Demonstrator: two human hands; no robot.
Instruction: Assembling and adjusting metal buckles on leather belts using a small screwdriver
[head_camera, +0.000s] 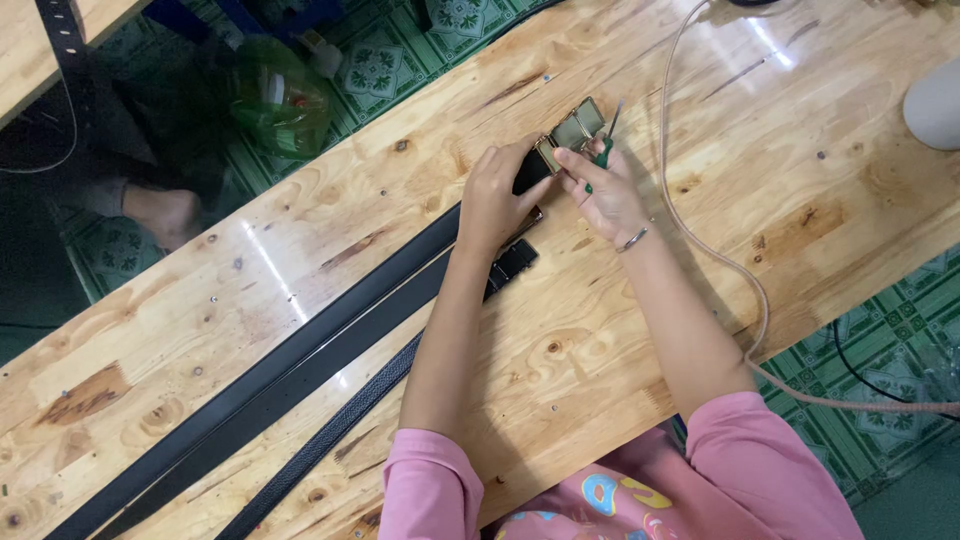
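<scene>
My left hand (495, 200) presses down on the end of a black belt (300, 355) that runs diagonally across the wooden table (700, 120). A metal buckle (572, 130) sits at that belt end, just beyond my fingers. My right hand (608, 195) holds a small green-handled screwdriver (604, 148) and its fingertips touch the buckle. A thin bracelet circles my right wrist. Two more black belts, one textured (330, 430), lie alongside under my left forearm.
A pinkish cable (700, 240) loops across the table to the right of my right arm. A white rounded object (935, 105) sits at the right edge. A green plastic bottle (280, 95) and a person's foot (165, 215) are on the floor beyond the table.
</scene>
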